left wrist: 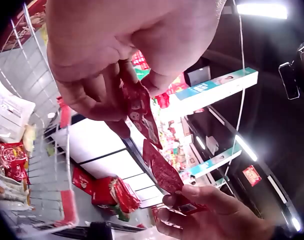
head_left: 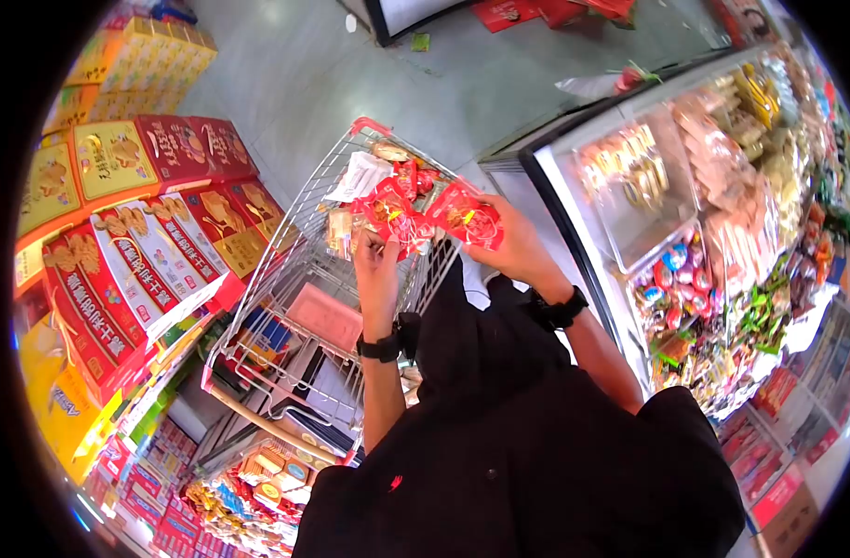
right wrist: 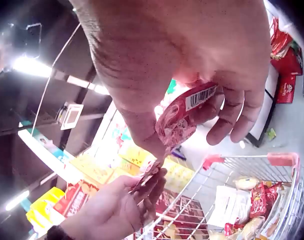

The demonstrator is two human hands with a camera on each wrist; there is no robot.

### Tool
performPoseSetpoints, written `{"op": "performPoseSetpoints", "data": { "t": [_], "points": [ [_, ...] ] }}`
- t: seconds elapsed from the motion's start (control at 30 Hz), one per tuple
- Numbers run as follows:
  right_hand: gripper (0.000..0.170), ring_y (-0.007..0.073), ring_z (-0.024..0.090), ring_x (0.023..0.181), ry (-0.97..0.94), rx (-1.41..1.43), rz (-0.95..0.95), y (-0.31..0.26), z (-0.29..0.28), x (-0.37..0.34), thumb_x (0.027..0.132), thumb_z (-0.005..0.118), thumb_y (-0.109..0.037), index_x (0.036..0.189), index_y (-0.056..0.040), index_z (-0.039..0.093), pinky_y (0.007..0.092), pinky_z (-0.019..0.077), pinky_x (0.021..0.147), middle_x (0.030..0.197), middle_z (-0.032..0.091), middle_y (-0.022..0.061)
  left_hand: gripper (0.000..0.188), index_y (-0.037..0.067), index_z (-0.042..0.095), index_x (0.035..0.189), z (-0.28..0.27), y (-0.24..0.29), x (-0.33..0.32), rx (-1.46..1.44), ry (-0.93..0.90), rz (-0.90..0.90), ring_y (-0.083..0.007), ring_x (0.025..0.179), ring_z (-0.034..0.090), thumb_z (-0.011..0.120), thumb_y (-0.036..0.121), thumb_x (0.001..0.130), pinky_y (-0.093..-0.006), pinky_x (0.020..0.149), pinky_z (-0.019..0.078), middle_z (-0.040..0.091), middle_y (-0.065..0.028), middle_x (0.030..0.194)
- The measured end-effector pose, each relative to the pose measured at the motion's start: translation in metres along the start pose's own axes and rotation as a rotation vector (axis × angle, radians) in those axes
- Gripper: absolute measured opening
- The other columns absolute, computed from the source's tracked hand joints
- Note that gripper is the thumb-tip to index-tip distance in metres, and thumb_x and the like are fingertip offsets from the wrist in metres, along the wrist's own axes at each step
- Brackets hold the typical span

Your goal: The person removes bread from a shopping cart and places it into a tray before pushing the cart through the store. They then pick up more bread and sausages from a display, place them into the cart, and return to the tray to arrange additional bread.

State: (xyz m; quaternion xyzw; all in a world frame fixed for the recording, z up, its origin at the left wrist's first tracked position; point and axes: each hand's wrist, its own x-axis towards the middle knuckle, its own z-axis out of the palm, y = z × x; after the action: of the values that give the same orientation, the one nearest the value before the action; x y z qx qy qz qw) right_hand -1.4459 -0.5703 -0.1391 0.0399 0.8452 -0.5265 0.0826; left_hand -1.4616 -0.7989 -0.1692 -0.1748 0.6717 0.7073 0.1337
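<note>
Over the shopping cart (head_left: 285,242), each hand pinches a small red snack packet. My left hand (head_left: 376,274) holds one red packet (head_left: 388,209) by its lower edge, between thumb and fingers. In my right hand (head_left: 518,244) is the other red packet (head_left: 471,221), its barcode (right wrist: 201,97) facing the right wrist camera. The two packets come close together between the hands, edge towards edge. Below them in the cart lie a white packet (right wrist: 229,205), more red packets (right wrist: 264,197) and a pink tray (head_left: 324,318).
Stacked red and yellow snack boxes (head_left: 118,288) stand left of the cart. At the right is a display case (head_left: 574,223) heaped with bagged and wrapped foods. Grey floor (head_left: 285,84) stretches ahead, with red bags (head_left: 560,11) at the far end.
</note>
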Motion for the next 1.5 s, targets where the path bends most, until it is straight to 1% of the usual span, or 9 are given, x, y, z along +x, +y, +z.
{"op": "performPoseSetpoints", "data": {
  "t": [0.17,0.3,0.33,0.47,0.6,0.83,0.97,1.03,1.5],
  "points": [
    [0.068,0.0179,0.060,0.097,0.091,0.212,0.148,-0.037,-0.070,-0.097,0.071,0.084,-0.028,0.122,-0.0003,0.049,0.0324,0.0485,0.086,0.107,0.061,0.0131,0.018,0.008,0.045,0.085,0.042,0.022,-0.081,0.156,-0.152,0.178,-0.0030,0.066,0.037,0.061,0.005,0.090,-0.0191,0.055,0.0297,0.043,0.0045,0.075],
    [0.069,0.0130,0.057,0.094,0.170,0.336,0.104,-0.027,-0.105,-0.180,0.070,0.086,-0.026,0.121,-0.0008,0.048,0.0296,0.0478,0.084,0.103,0.060,0.0096,0.022,0.005,0.044,0.109,0.109,0.044,-0.164,0.056,-0.327,0.098,-0.0062,0.077,0.056,0.059,0.002,0.092,-0.0208,0.068,0.0466,0.065,-0.0081,0.098],
    [0.067,0.0114,0.056,0.096,0.221,0.377,0.030,-0.022,-0.110,-0.200,0.070,0.086,-0.021,0.121,-0.0005,0.048,0.0286,0.0475,0.086,0.104,0.060,0.0083,0.037,0.002,0.040,0.125,0.118,0.043,-0.180,0.107,-0.422,0.097,-0.0111,0.090,0.062,0.059,0.003,0.093,-0.0236,0.078,0.0504,0.065,-0.0176,0.112],
    [0.052,0.0100,0.057,0.094,0.368,0.457,-0.008,-0.016,-0.137,-0.276,0.082,0.078,-0.017,0.121,0.0002,0.048,0.0275,0.0487,0.084,0.103,0.061,0.0064,0.051,-0.002,0.038,0.138,0.159,0.012,-0.217,0.209,-0.651,0.160,-0.0146,0.098,0.063,0.059,0.004,0.092,-0.0253,0.084,0.0501,0.065,-0.0168,0.115],
    [0.031,0.0050,0.056,0.080,0.505,0.491,0.051,-0.004,-0.162,-0.341,0.093,0.063,-0.010,0.119,0.0000,0.050,0.0232,0.0490,0.069,0.091,0.062,0.0028,0.047,-0.004,0.042,0.134,0.209,0.016,-0.247,0.218,-0.963,0.173,-0.0171,0.107,0.060,0.060,0.005,0.092,-0.0291,0.093,0.0473,0.061,-0.0139,0.119],
    [0.033,0.0043,0.052,0.080,0.858,0.443,0.055,0.020,-0.166,-0.411,0.089,0.069,-0.008,0.116,-0.0005,0.052,0.0231,0.0481,0.071,0.093,0.057,0.0003,0.045,-0.006,0.047,0.129,0.271,0.028,-0.290,0.368,-1.239,0.178,-0.0147,0.105,0.058,0.065,0.010,0.090,-0.0274,0.090,0.0471,0.059,-0.0106,0.117],
    [0.036,0.0056,0.057,0.079,1.009,0.771,0.056,0.018,-0.165,-0.432,0.084,0.073,-0.006,0.115,-0.0022,0.053,0.0221,0.0495,0.066,0.088,0.059,0.0016,0.039,-0.006,0.050,0.125,0.285,0.020,-0.303,0.228,-1.288,0.013,-0.0115,0.097,0.062,0.063,0.010,0.092,-0.0253,0.085,0.0496,0.064,-0.0096,0.111],
    [0.039,0.0081,0.059,0.089,1.194,0.552,0.081,0.012,-0.165,-0.439,0.083,0.074,-0.004,0.113,0.0005,0.051,0.0229,0.0514,0.076,0.097,0.059,0.0037,0.036,-0.005,0.051,0.124,0.290,0.022,-0.307,0.206,-1.322,0.019,-0.0105,0.095,0.063,0.062,0.009,0.093,-0.0250,0.084,0.0502,0.065,-0.0093,0.108],
    [0.041,0.0117,0.061,0.098,1.536,0.901,0.025,-0.017,-0.167,-0.413,0.087,0.068,-0.004,0.121,-0.0027,0.045,0.0281,0.0515,0.084,0.109,0.063,0.0062,0.029,-0.002,0.054,0.116,0.319,0.045,-0.256,0.148,-1.353,0.065,-0.0090,0.093,0.060,0.064,0.013,0.092,-0.0252,0.083,0.0483,0.064,-0.0067,0.106]
  ]
}}
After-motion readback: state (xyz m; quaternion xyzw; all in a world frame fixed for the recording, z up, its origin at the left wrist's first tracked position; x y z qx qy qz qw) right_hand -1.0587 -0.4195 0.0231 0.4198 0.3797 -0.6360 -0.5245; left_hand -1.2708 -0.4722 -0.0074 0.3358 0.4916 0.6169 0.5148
